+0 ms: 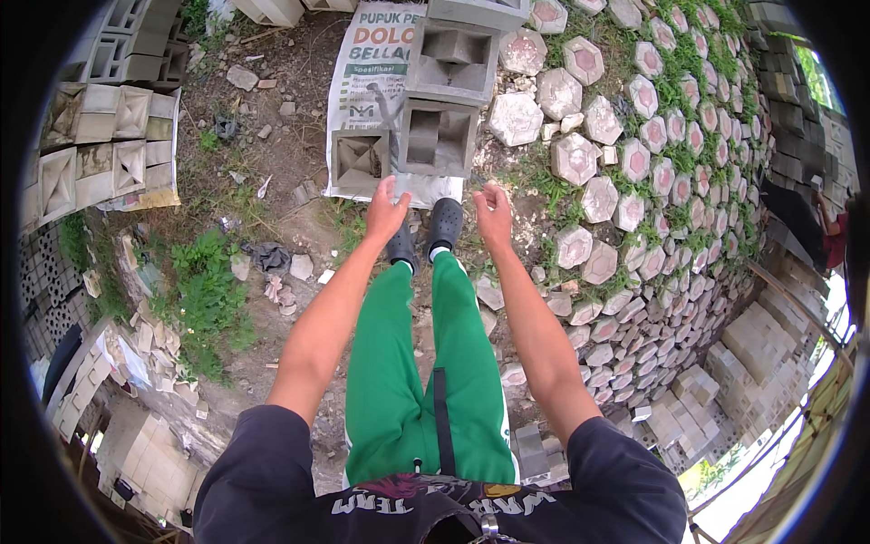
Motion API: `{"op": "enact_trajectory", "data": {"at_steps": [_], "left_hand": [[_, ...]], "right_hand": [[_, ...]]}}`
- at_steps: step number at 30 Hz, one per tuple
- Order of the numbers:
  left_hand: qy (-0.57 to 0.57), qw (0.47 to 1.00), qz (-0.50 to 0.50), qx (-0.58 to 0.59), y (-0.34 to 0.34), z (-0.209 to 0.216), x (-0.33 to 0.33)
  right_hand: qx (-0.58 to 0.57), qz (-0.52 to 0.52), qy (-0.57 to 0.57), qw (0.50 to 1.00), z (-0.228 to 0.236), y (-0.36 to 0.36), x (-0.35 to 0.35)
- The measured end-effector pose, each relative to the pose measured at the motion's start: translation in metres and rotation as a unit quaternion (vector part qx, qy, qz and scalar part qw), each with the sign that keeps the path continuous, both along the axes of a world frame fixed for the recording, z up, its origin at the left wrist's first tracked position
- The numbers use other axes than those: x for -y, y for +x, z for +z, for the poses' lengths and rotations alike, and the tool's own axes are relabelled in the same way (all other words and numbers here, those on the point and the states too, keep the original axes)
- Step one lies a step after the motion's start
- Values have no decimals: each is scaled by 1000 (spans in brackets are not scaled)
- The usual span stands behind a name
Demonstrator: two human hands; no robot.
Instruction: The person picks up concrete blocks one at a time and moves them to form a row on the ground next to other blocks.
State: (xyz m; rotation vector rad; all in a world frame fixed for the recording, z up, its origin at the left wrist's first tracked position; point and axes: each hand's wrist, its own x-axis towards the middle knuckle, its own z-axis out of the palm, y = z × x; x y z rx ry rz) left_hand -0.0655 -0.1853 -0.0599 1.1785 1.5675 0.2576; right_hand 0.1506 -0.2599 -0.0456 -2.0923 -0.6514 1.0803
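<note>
My left hand reaches forward with thumb and fingers apart and nothing in it. Its fingertips lie at the near right corner of a small grey concrete vent block; whether they touch it I cannot tell. My right hand hangs to the right, fingers loosely bent and thumb apart, holding nothing. Ahead, between the hands, a second vent block with a stepped hollow rests beside the small one. Farther off sits another such block. Under them a printed white sack is spread on the ground.
Many hexagonal paving blocks cover the grassy ground on the right. Stacked vent blocks stand at the left, near leafy weeds. Rubble lies on the dirt. At the far right edge is another person. My dark clogs stand close to the sack.
</note>
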Motion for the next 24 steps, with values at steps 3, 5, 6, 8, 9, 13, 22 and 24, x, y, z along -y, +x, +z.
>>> {"op": "enact_trajectory", "data": {"at_steps": [3,5,6,8,9,13,22,24], "left_hand": [[51,997,1,-54,15,-78,-30],[77,994,-13,-80,19,-125,-54],[95,991,-22,-94,16,-143,-59],[53,994,-39,-86,26,-165,-74],[41,995,-39,-86,30,-173,-80],[34,993,-73,-90,33,-192,-92],[37,998,-43,-34,24,-219,-82],[14,999,-38,-29,23,-220,-81]], "right_hand": [[40,36,-14,998,-80,15,-34],[53,54,-13,997,-129,20,-58],[54,74,-40,995,-145,19,-68],[48,92,-52,993,-174,30,-83],[53,85,-58,993,-188,37,-88],[35,119,-92,988,-214,39,-104],[-7,59,-66,996,-237,29,-106],[-18,57,-70,996,-238,29,-109]]}}
